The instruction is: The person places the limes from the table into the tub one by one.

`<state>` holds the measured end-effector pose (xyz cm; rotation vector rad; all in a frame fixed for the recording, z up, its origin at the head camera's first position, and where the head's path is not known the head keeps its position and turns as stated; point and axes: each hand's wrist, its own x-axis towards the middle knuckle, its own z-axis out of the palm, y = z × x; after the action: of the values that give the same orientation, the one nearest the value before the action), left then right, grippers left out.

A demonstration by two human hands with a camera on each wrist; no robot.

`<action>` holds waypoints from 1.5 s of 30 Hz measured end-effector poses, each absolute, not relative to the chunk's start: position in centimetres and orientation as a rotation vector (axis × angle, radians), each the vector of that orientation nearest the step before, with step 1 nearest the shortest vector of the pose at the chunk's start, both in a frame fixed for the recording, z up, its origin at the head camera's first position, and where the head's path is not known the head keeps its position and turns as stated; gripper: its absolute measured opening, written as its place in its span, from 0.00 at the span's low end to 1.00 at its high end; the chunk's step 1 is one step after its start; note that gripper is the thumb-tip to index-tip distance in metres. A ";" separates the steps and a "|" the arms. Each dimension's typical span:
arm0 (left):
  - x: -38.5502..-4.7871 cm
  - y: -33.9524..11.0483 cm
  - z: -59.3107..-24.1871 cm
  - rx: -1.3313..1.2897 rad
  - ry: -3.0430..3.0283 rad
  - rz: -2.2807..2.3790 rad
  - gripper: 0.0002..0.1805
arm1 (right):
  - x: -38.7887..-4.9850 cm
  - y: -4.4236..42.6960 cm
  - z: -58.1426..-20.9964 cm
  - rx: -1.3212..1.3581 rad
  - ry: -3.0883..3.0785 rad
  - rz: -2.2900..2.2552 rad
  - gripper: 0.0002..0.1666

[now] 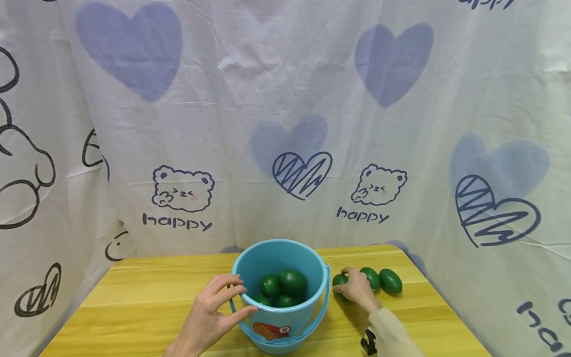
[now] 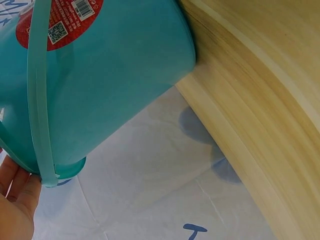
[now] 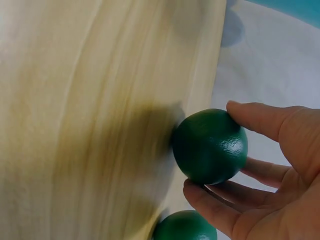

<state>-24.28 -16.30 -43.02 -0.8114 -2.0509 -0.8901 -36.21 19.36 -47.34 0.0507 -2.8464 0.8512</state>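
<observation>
A light blue bucket (image 1: 308, 310) stands upright on the table with several dark green limes (image 1: 293, 282) inside. At its left rim my left hand (image 1: 214, 310) grips the edge between thumb and fingers, beside the handle joint; the left wrist view shows the fingers (image 2: 17, 182) at the rim. To the right of the bucket, my right hand (image 1: 359, 288) holds a smooth green lime (image 3: 210, 146) between thumb and fingertips. The lime is close to the wooden surface; whether it touches is unclear. Two more limes, a nearer one (image 1: 371, 278) and a farther one (image 1: 390, 281), lie just right of that hand.
The yellow wood-grain table (image 1: 156, 297) extends to both sides of the bucket. A white cloth (image 1: 241, 124) printed with hearts and bears hangs behind and around it. The bucket's blue handle (image 1: 318, 317) hangs down across its front, below a red label (image 1: 269, 330).
</observation>
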 end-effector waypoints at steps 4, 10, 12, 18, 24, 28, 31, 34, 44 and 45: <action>-24.3 -16.3 -43.0 -0.807 -2.059 -0.890 0.18 | -36.3 19.3 -47.4 0.051 -2.848 0.880 0.33; -24.3 -16.4 -43.0 -0.811 -2.048 -0.882 0.18 | -36.5 19.3 -47.6 0.053 -2.845 0.912 0.33; -24.2 -16.4 -43.1 -0.819 -2.042 -0.870 0.18 | -36.4 19.4 -47.8 0.045 -2.843 0.915 0.33; -24.0 -16.4 -43.4 -0.819 -2.046 -0.871 0.18 | -36.4 19.5 -48.1 0.036 -2.838 0.909 0.33; -24.1 -16.4 -43.4 -0.816 -2.042 -0.874 0.18 | -36.3 19.4 -46.9 0.045 -2.780 0.948 0.33; -24.3 -16.4 -43.2 -0.825 -2.024 -0.861 0.18 | -36.3 19.3 -45.9 0.039 -2.732 1.106 0.32; -24.4 -16.4 -43.1 -0.829 -2.018 -0.863 0.18 | -36.3 19.2 -45.3 0.015 -2.659 1.390 0.30; -24.4 -16.4 -43.1 -0.831 -2.016 -0.865 0.18 | -36.3 19.1 -44.8 -0.002 -2.551 1.645 0.29; -24.5 -16.4 -43.0 -0.835 -2.012 -0.871 0.18 | -36.5 18.0 -42.5 -0.032 -2.372 1.865 0.23; -24.5 -16.4 -43.0 -0.835 -2.011 -0.872 0.18 | -36.5 17.9 -42.2 -0.025 -2.354 1.888 0.23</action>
<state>-24.52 -16.40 -43.05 -0.8348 -2.0111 -0.8721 -36.48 17.89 -42.24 -0.0247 -2.3542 1.8877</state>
